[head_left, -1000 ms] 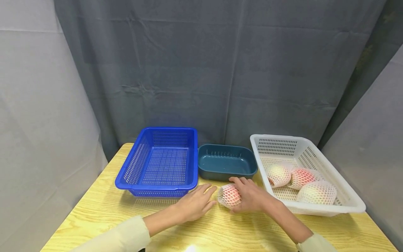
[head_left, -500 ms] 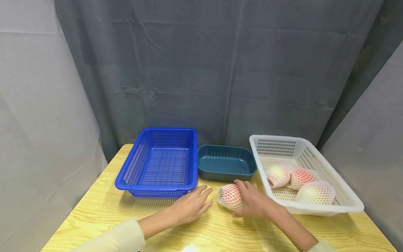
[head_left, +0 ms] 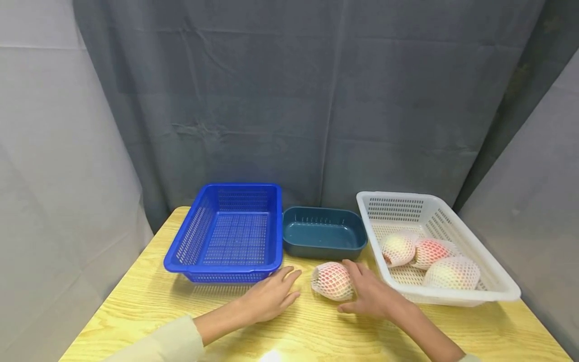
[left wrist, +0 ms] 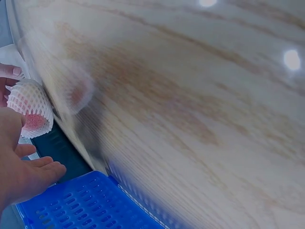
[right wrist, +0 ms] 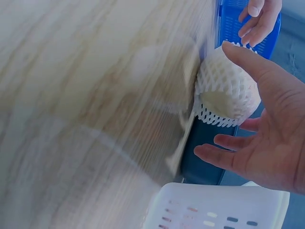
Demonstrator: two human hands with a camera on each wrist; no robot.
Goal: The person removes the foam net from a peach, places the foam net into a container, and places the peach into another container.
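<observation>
A reddish round fruit in a white foam net sleeve (head_left: 332, 282) rests on the wooden table between my two hands. To its right my right hand (head_left: 368, 291) has its fingers spread beside the fruit, with thumb and fingers apart, as the right wrist view also shows for this hand (right wrist: 276, 133). My left hand (head_left: 270, 297) hovers low to the left of the fruit, fingers loosely extended and holding nothing. A gap separates it from the sleeve.
Behind my left hand stands a blue perforated basket (head_left: 223, 276). A dark teal bin (head_left: 323, 253) sits at the back middle. At the right, a white basket (head_left: 457, 296) holds several net-sleeved fruits (head_left: 452, 273). A grey curtain (head_left: 271, 100) hangs behind the table.
My right hand has loosened from the sleeved fruit and drawn slightly to the right, fingers spreading. My left hand has drifted a little left. The fruit stays almost in place.
</observation>
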